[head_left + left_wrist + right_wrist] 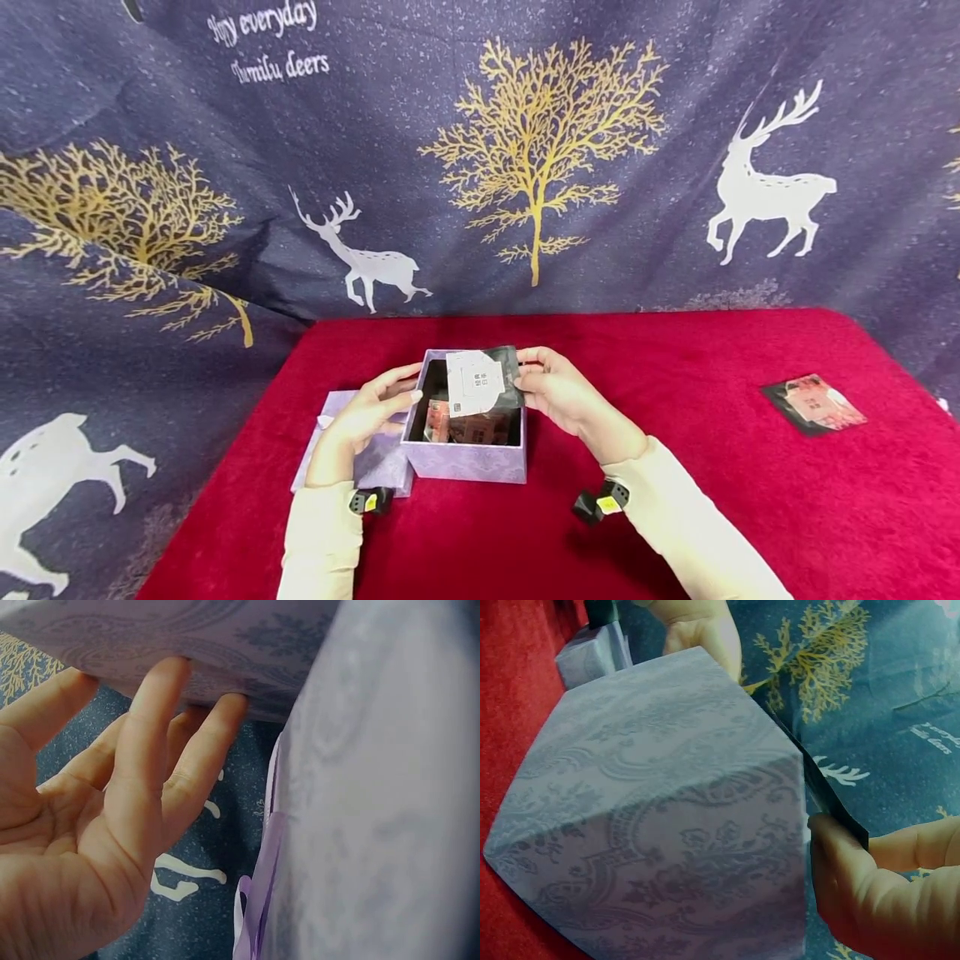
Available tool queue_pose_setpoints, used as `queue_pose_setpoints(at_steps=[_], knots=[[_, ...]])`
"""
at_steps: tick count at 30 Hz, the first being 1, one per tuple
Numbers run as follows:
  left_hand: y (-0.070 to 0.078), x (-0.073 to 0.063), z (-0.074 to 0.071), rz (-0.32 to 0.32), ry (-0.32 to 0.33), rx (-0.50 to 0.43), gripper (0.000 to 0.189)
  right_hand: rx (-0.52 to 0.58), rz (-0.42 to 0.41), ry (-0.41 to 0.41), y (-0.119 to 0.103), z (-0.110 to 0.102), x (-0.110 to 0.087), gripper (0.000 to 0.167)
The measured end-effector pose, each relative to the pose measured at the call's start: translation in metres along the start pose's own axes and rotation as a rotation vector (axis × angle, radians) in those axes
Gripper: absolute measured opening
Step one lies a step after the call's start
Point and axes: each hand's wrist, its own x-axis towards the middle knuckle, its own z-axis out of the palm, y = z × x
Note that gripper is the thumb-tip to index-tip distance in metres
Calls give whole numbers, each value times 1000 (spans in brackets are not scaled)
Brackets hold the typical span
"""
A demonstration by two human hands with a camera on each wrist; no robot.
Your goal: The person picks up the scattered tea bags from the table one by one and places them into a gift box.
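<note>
A lavender patterned box (468, 463) stands uncovered on the red cloth, its inside dark. Red-orange packets (482, 430) lie in it. Between thumb and fingers my right hand (561, 393) pinches the dark end of a flat black packet with a white label (474, 382), held tilted above the box opening. In the right wrist view the packet's thin dark edge (832, 799) shows along the box rim. My left hand (365, 414) is at the box's left side; in the left wrist view its spread fingers (150, 712) touch the patterned wall (247, 645).
Beside the box on the left lies a lavender lid (384, 460) with a ribbon (325, 421), partly behind my left hand and forearm. Another black and red packet (816, 405) lies far right on the red cloth (675, 367). A dark blue deer-print curtain (630, 258) hangs behind the table.
</note>
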Motion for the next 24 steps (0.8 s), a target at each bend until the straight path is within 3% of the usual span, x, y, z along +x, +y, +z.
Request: queue_pose_setpoints(at_steps=[11, 24], knots=[[3, 2, 2, -5, -3, 16, 57, -116, 88, 87, -2, 13, 9, 45], [2, 1, 0, -12, 0, 20, 57, -287, 69, 84, 7, 23, 17, 47]])
